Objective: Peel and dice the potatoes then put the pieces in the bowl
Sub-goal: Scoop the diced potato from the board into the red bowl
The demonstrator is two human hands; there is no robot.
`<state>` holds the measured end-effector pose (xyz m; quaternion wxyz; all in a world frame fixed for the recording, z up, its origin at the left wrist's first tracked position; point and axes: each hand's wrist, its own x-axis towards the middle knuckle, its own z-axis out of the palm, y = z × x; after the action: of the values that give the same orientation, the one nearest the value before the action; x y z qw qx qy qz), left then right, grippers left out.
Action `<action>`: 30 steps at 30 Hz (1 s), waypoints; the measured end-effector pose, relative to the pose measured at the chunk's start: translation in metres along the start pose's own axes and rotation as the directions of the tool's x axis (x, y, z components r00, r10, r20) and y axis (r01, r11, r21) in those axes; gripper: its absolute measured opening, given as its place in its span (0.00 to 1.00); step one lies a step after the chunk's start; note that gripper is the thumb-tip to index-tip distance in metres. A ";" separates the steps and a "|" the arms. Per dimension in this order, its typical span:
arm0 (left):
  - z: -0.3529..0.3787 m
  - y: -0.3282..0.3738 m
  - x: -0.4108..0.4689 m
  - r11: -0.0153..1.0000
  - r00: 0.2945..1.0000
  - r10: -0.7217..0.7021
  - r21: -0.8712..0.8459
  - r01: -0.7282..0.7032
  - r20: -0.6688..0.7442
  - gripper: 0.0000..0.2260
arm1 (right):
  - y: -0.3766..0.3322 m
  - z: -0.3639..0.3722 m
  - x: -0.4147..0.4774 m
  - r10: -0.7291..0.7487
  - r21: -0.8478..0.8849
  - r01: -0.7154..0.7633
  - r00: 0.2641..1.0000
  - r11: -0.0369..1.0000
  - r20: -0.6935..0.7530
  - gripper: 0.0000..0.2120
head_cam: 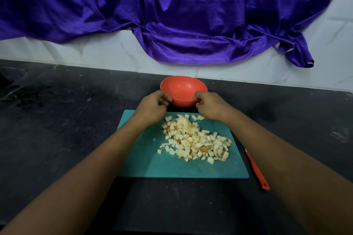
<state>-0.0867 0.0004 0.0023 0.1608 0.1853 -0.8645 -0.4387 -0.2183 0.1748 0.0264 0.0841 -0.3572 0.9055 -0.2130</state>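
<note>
A heap of diced potato pieces [194,140] lies on a teal cutting board [172,166] in the middle of the dark counter. Just beyond the board's far edge stands an orange bowl [184,87], and nothing shows inside it. My left hand [152,106] grips the bowl's near left rim with curled fingers. My right hand [209,105] grips the near right rim in the same way. Both forearms reach over the board.
A knife with an orange handle [257,171] lies on the counter [57,120] right of the board, partly under my right forearm. A white tiled wall [95,51] with a hanging purple cloth [172,15] rises close behind the bowl.
</note>
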 end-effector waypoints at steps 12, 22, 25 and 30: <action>-0.014 0.011 -0.023 0.928 0.962 -0.033 0.365 -0.071 0.272 0.18 | 0.004 -0.043 -0.064 0.170 0.148 -0.198 0.968 0.969 0.183 0.21; -0.006 0.033 -0.036 0.949 0.837 -0.239 0.300 0.094 0.492 0.36 | -0.013 -0.019 -0.095 0.242 0.029 -0.282 0.868 0.959 0.434 0.52; -0.005 0.035 -0.042 0.963 0.838 -0.240 0.231 0.141 0.490 0.37 | -0.024 -0.005 -0.092 0.176 0.070 -0.216 0.912 0.974 0.372 0.51; -0.002 0.033 -0.049 0.976 0.861 -0.210 0.148 0.158 0.464 0.37 | -0.035 0.009 -0.085 0.113 0.173 -0.173 0.944 0.970 0.309 0.46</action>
<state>-0.0484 0.0396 0.0242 -0.1095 0.1614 -0.8774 -0.4384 -0.1317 0.2072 0.0336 0.2695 -0.3079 0.8806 -0.2392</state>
